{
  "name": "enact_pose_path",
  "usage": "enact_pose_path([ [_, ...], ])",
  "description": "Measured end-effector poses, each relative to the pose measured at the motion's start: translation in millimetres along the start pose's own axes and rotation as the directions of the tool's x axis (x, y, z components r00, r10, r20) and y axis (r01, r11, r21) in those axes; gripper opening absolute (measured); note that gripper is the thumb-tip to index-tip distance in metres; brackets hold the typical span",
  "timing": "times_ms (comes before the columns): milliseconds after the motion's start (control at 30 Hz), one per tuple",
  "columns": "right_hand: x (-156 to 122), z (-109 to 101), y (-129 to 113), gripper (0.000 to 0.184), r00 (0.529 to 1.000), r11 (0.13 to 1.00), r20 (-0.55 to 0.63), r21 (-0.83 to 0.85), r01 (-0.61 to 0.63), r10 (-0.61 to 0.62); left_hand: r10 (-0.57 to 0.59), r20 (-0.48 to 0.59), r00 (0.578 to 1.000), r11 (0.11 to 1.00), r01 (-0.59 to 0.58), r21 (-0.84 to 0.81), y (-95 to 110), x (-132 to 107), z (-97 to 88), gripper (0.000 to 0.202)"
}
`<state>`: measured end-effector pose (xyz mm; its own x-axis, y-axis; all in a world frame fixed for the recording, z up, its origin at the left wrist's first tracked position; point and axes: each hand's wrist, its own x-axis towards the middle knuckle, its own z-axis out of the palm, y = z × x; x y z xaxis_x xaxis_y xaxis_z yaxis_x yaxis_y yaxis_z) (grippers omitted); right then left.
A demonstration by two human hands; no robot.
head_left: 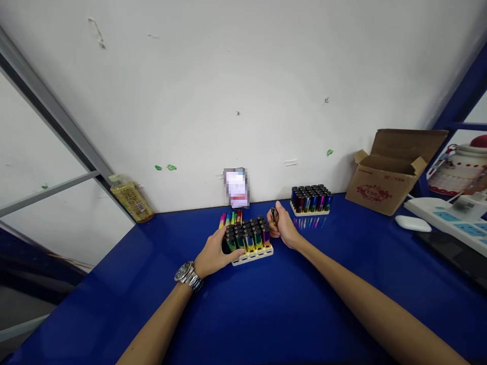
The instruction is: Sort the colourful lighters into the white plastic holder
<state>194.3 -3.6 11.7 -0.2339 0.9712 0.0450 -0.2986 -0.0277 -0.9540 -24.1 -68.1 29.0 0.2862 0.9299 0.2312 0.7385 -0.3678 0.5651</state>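
Lowest in the middle of the frame, I have one steel watch [186,275] on the left wrist, and above it the left hand [213,256] gripping the left end of the near lighters [249,241], thumb laid across their front, fingertips hidden. One white tray [253,257] carries them near the centre of the picture. Just right of it, the right hand [283,229] is closed on a small black-topped object [273,215], apparently one lighter, mostly hidden by the fingers. To handle this well, I'd press only lightly with the left thumb, so the packed lighters don't tilt, and keep the right-hand grip low and upright, clear of the neighbouring tops. Counting onward, I get five lighters along the near tray's front row, with more rows behind that overlap too much for a sure total. Just beyond stand or lie at least four bright lighters [230,218]; I can't tell which. Right of centre, a second tray [312,212] holds the rear lighters [312,198], five across its front, the rest overlapping. Farther right sits one open cardboard box [380,185]; at left, one bottle [131,198] leans by the wall [182,116], and one phone [236,188], blurred out, is propped at centre.
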Motion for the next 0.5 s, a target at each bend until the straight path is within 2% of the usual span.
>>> enact_pose_path([
  [67, -4.0, -2.1, -4.4, 0.045, 0.989, 0.987, 0.011, -0.069, 0.145, -0.144, 0.004, 0.007, 1.0, 1.0, -0.004, -0.007, 3.2, -0.5, -1.8, 0.066],
  [167, -9.9, -6.6, -17.6, 0.04, 0.945, 0.929, 0.003, -0.183, 0.323, -0.328, 0.013, 0.018, 1.0, 1.0, -0.013, -0.013, 10.7, -0.1, -2.8, 0.061],
  [300, -15.7, -12.2, -42.7, 0.032, 0.842, 0.794, -0.059, -0.374, 0.48, -0.537, 0.017, 0.02, 1.0, 1.0, -0.017, 0.0, 21.7, 6.9, 2.6, 0.059],
  [367, -19.7, -11.8, -54.4, 0.029, 0.812, 0.758, -0.055, -0.401, 0.515, -0.581, 0.049, 0.019, 0.999, 0.999, -0.049, -0.001, 26.3, 14.9, 7.8, 0.059],
  [500, -32.0, -3.1, -65.7, 0.023, 0.82, 0.747, 0.083, -0.368, 0.554, -0.567, 0.017, 0.017, 1.0, 0.998, -0.018, 0.053, 34.4, 37.9, 18.2, 0.059],
])
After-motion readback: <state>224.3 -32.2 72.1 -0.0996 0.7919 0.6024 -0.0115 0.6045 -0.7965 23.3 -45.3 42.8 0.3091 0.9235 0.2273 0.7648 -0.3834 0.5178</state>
